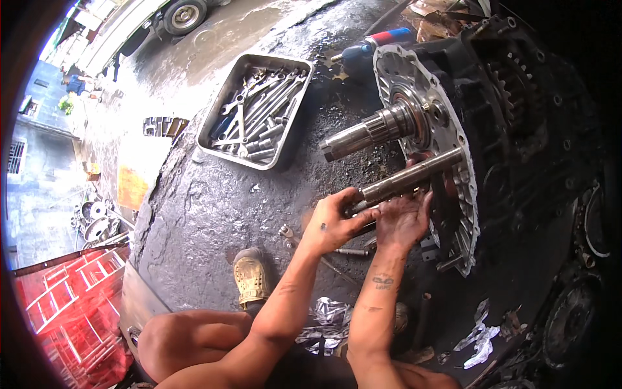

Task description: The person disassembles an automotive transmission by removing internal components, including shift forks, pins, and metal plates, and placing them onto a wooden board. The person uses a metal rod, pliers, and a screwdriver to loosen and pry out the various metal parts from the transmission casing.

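A smooth steel shaft (405,181) juts out from the pale metal face (468,214) of a large gearbox (505,97). Around the near end of this shaft, the fingers of my left hand (332,219) are closed. My right hand (403,222) is turned palm up below the shaft, its fingers curled up behind it and partly hidden. Above the shaft, a thicker splined shaft (369,135) sticks out through a round bearing (414,115) in the same face. Whether the steel shaft is fixed in the housing I cannot tell.
A metal tray (280,163) full of wrenches and sockets lies on the dark, oily ground. Beyond it is a blue and red tool (376,47). Crumpled foil (479,337) and loose metal parts (353,251) lie near my feet. A red crate (71,311) stands at the left, and a truck (155,26) in the distance.
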The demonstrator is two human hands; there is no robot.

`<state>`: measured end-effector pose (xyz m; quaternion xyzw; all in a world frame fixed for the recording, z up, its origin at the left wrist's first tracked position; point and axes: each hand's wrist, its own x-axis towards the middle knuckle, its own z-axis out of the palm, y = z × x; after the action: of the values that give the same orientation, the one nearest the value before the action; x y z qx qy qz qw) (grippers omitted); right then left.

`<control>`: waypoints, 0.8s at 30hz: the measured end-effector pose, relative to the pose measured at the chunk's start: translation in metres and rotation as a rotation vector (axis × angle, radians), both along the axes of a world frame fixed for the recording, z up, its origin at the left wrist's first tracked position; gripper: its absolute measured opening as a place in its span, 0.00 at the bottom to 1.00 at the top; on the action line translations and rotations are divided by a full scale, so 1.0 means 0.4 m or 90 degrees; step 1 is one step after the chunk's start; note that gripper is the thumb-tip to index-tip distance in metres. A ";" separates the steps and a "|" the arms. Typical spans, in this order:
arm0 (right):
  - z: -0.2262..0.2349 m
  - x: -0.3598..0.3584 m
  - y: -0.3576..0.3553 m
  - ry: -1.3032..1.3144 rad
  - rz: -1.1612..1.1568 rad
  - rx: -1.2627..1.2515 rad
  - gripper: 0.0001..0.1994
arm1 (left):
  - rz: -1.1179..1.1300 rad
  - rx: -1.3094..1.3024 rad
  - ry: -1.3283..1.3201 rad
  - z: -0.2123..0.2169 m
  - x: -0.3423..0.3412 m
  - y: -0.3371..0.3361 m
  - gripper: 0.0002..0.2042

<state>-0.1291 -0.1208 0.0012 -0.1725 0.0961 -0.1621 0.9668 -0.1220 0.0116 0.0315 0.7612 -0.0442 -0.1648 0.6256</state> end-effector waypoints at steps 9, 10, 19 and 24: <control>-0.045 0.056 -0.066 -0.073 0.015 0.105 0.19 | -0.034 0.031 0.093 0.028 0.021 0.004 0.16; -0.051 0.060 -0.074 -0.073 0.014 0.105 0.19 | -0.088 0.025 0.171 0.031 0.034 0.012 0.17; -0.001 0.072 -0.058 -0.041 -0.013 0.178 0.17 | 0.030 0.059 -0.052 -0.003 0.017 0.004 0.18; 0.006 0.078 -0.056 -0.057 0.019 0.154 0.16 | -0.024 0.022 0.140 0.017 0.029 0.030 0.16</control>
<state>-0.0978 -0.1434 0.0035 -0.0488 0.0688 -0.1429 0.9861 -0.1105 0.0237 0.0384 0.7483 0.0134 -0.2600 0.6101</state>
